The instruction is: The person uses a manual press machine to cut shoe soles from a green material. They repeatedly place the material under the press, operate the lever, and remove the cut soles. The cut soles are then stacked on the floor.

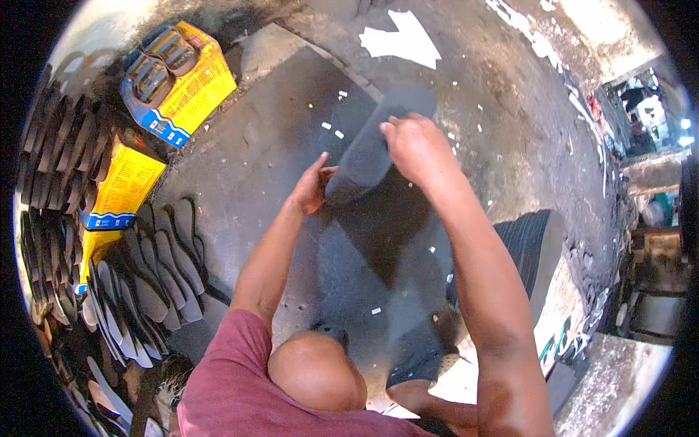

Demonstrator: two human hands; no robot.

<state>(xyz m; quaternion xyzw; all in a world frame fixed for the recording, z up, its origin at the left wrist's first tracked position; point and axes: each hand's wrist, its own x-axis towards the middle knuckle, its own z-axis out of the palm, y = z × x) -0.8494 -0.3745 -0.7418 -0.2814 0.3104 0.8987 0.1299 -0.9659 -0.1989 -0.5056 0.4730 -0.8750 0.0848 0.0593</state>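
Observation:
A dark grey shoe sole (364,154), slightly blurred, is held up at a slant in front of me above the floor. My left hand (313,188) grips its near end, thumb raised along the edge and the other fingers partly hidden behind it. Closed at the right edge of the far half is my right hand (419,148), its fingertips against the sole. Whether anything small sits in those right fingers cannot be made out.
Rows of dark soles (164,266) stand at left beside yellow and blue cardboard boxes (196,80). A thick stack of soles (535,255) lies by my right forearm. White sheet scraps (400,40) lie far ahead; small white bits dot the grey floor (502,146).

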